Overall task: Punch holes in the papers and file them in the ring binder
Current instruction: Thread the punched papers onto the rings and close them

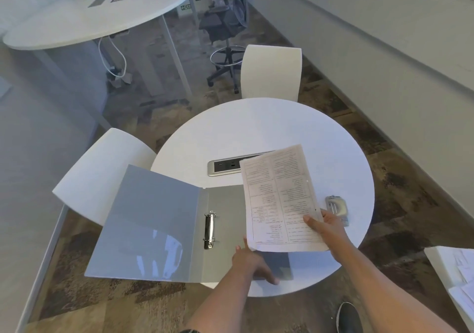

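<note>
A grey ring binder (pixel 156 225) lies open on the round white table (pixel 269 127), its left cover hanging past the table edge. Its metal ring mechanism (pixel 209 230) stands at the spine. My right hand (pixel 325 227) grips a printed stack of papers (pixel 279 199) by its lower right edge and holds it over the binder's right cover. Small holes show along the papers' right margin. My left hand (pixel 250 260) rests on the right cover, with fingertips touching the papers' lower left corner. A metal hole punch (pixel 337 208) sits on the table just beyond my right hand.
A power socket strip (pixel 225 167) is set into the table centre, partly under the papers. Two white chairs (pixel 272 72) (pixel 102 176) stand at the table. More papers (pixel 461 281) lie on a white surface at the far right. My shoe (pixel 348 317) shows below.
</note>
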Demonstrator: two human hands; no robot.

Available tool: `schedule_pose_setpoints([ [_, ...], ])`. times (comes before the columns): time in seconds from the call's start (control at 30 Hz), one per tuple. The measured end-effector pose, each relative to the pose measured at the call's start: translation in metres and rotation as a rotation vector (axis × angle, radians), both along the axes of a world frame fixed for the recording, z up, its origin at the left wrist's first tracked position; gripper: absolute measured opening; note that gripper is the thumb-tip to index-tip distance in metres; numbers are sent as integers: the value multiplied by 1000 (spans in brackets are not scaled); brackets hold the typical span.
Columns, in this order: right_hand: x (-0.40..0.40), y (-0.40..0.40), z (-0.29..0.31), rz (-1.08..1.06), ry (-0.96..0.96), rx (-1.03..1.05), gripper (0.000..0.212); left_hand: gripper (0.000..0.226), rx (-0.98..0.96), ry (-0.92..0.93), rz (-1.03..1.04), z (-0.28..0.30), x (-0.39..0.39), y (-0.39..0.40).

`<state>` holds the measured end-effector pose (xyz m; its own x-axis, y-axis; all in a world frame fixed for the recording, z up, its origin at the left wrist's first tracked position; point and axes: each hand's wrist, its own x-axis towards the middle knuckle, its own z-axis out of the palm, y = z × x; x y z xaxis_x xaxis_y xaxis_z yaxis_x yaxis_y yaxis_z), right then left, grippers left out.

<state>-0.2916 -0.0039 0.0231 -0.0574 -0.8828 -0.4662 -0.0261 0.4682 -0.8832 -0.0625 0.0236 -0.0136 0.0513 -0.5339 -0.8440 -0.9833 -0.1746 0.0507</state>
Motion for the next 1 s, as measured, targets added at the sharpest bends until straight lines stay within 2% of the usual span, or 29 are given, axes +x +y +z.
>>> schedule_pose_setpoints([
  [0.13,-6,0,-7,47,47,41,16,131,156,81,18,14,-24,1],
  [0.2,-12,1,-12,68,107,76,12,115,155,150,-83,24,-34,6],
  [0.27,-19,3,-18,90,160,120,11,109,98,320,-105,29,-39,14],
  [0.37,-27,6,-28,129,206,155,14,104,50,613,48,26,-37,27],
  [0.47,-27,6,-33,142,242,199,18,76,-48,672,239,20,-22,32],
  [0.6,-17,3,-34,180,297,234,20,33,-264,640,532,23,12,21],
  [0.67,-12,3,-35,190,322,252,19,22,-412,586,639,29,26,18],
  [0.8,-7,3,-37,182,354,284,23,15,-753,315,470,34,49,18],
  [0.83,-7,3,-37,178,356,286,24,13,-771,276,418,32,56,18],
  [0.93,-5,3,-34,179,387,292,30,36,-652,208,301,16,75,19],
  [1.0,-3,4,-31,170,393,288,34,43,-590,202,263,6,83,19],
])
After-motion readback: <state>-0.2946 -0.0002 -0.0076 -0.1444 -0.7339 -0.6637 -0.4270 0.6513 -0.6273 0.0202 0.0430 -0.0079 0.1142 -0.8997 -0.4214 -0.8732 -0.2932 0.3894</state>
